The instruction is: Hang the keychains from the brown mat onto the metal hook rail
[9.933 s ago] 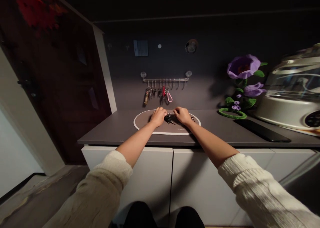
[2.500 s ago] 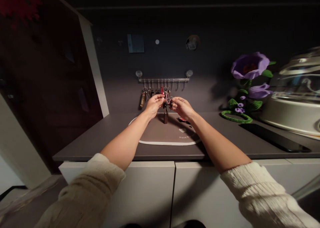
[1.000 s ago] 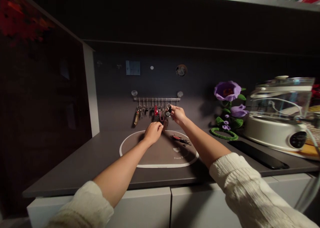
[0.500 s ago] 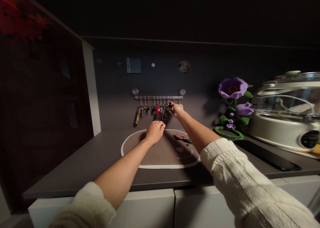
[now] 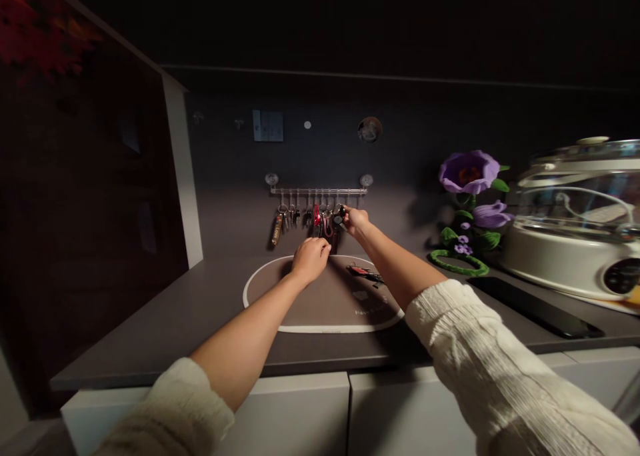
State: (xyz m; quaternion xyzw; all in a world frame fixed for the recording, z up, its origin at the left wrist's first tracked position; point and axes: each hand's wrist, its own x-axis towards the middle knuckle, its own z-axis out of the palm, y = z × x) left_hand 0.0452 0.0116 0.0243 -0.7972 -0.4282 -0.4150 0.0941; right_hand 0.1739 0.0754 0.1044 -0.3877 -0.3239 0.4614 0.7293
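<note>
A clear hook rail (image 5: 320,191) is fixed to the dark wall, with several keys and key rings hanging from it, among them a brown keychain (image 5: 277,231) at the left end and a red one (image 5: 317,215) near the middle. My right hand (image 5: 356,221) is closed on a dark key bunch (image 5: 339,217) below the rail's right part. Below the hanging keys is my left hand (image 5: 311,259), fingers curled together; whatever it may hold is hidden. More keys with a red piece (image 5: 359,271) lie on the brown mat (image 5: 300,313).
To the right stand a purple knitted flower (image 5: 470,173) with a green ring base and a white appliance (image 5: 555,259) with a glass top. A black phone (image 5: 537,307) lies in front of them. The counter's front edge runs below my forearms.
The view has shifted slightly. Both hands keep nearly the same places, the right one still at the key bunch under the rail.
</note>
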